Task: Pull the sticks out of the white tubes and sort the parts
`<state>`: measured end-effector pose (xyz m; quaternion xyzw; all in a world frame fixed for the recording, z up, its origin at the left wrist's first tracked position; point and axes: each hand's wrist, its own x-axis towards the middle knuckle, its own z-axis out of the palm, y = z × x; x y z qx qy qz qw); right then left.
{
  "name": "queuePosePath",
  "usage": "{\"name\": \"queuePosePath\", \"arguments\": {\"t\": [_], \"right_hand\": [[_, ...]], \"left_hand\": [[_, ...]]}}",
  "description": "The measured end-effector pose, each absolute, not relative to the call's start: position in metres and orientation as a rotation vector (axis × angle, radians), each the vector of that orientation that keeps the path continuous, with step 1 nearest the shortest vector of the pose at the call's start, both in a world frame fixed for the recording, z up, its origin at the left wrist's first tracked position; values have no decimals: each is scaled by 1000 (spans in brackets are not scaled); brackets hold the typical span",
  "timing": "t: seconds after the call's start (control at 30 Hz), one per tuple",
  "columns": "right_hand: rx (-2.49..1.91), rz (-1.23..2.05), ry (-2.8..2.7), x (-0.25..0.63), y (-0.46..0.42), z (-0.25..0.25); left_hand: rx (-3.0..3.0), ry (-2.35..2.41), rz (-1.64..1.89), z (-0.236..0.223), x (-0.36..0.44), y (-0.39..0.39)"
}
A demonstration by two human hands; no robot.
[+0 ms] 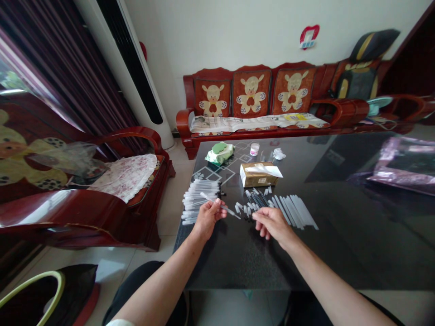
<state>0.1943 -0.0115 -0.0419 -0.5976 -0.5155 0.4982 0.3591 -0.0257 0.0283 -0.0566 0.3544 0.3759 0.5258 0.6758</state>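
Note:
My left hand (208,218) is closed around a slim pen (229,210) with a whitish translucent barrel, held at a slant over the dark table. Across from it, my right hand (272,223) has thumb and forefinger pinched together; whatever is between them, if anything, is too small to make out. Capped pens (200,194) lie in a row left of my left hand. Small translucent caps (244,209) are scattered between the hands. Just beyond the right hand are dark thin refills (257,197) and a fan of bare white barrels (296,211).
A tissue box (259,175) stands behind the pen parts. Farther back are a green wipes pack (220,155), a small white jar (254,149) and a crumpled tissue (279,154). Purple plastic packaging (401,167) lies at the right. The table's (234,278) near edge is before me.

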Motion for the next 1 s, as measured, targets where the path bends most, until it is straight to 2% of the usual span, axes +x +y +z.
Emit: {"name": "queuePosePath", "arguments": {"t": [0.17, 0.3, 0.63, 0.73, 0.9, 1.0], "right_hand": [[-1975, 739, -1604, 235, 4, -36], [-2145, 352, -1869, 235, 5, -41], [-2186, 193, -1964, 213, 5, -48], [-1918, 397, -1949, 206, -2, -42], [-1479, 1246, -1825, 182, -19, -42], [-1424, 1398, -1783, 174, -23, -43]], "left_hand": [[822, 841, 1133, -54, -22, 24], [826, 856, 1106, -52, -19, 20], [872, 851, 1057, -51, -17, 15], [884, 842, 1033, -49, -16, 15], [902, 818, 1012, -53, -15, 13], [912, 831, 1009, -54, -16, 14]]}}
